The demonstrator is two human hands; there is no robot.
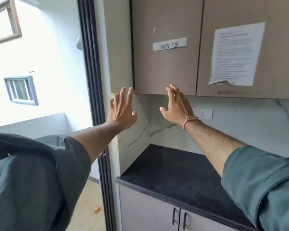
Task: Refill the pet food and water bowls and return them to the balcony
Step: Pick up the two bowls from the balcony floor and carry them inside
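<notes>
My left hand (122, 109) and my right hand (176, 105) are both raised in front of me, fingers spread, holding nothing. They hover just below the bottom edge of a beige wall cabinet door (165, 67) that carries a label reading "WS 19" (169, 44). The cabinet door is closed. No pet food bowl or water bowl is visible. The balcony opening (40, 80) lies to my left, past a dark sliding door frame (93, 80).
A black stone countertop (178, 175) sits below the cabinets, over grey base cabinets with dark handles (173, 218). A printed paper sheet (235, 55) is stuck on the right cabinet door. A small orange object (97, 209) lies on the balcony floor.
</notes>
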